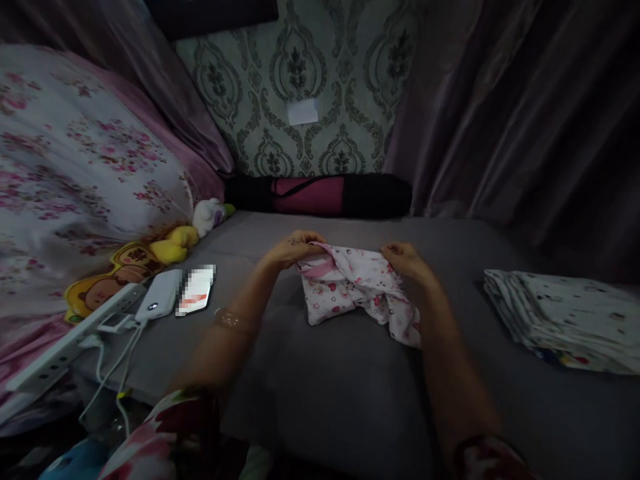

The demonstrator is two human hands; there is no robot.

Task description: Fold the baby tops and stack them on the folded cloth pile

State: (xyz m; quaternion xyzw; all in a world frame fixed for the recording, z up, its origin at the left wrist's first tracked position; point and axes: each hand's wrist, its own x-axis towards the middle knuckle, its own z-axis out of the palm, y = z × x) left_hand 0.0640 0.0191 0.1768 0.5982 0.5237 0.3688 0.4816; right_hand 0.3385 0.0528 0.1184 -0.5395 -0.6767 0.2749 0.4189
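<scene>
A small white garment [350, 287] with a pink print and pink trim lies crumpled on the grey bed surface [330, 373] in front of me. My left hand [293, 248] pinches its upper left edge by the pink trim, fingers closed. My right hand [406, 259] grips the upper right edge of the same garment, fingers closed. A bangle [233, 321] sits on my left wrist.
A stack of folded printed cloths [565, 320] lies at the right. At the left are a floral pillow [75, 180], a yellow plush toy [135, 263], a white power bank [159, 295], a power strip [65, 347] with cables. A black-and-pink roll [320, 195] lies against the patterned wall.
</scene>
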